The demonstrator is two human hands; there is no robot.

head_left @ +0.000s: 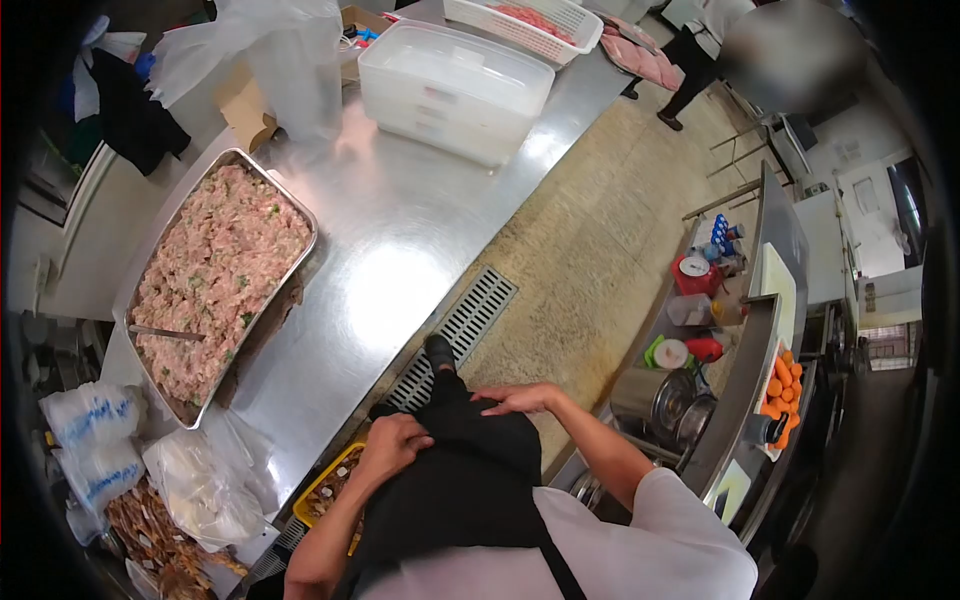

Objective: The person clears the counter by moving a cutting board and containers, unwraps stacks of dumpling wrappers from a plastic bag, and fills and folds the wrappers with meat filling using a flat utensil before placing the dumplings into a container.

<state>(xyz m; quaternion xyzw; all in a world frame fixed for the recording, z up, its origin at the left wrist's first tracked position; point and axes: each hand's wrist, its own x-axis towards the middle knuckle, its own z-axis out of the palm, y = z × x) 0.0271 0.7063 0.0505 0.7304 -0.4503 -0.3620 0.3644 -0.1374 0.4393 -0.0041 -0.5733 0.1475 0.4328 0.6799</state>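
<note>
A black apron (455, 465) covers my front and thighs. At its left side my left hand (395, 444) is closed, with curled fingers and the fingertips against the cloth. Across from it, my right hand (518, 398) rests on the apron's upper right part, its fingers stretched out and holding nothing. Left of my hands, on the steel table (345, 340), stands a deep metal tray (308, 222) full of minced meat (215, 270) flecked with green. A metal utensil handle (165, 332) sticks out of the meat.
Lidded clear plastic boxes (455, 90) and a white basket (475, 18) stand farther along the table. Plastic bags (200, 480) lie at its near end. A yellow crate (305, 508) is below. Carrots (783, 390) and pots (645, 395) are right. Another person (700, 45) stands ahead.
</note>
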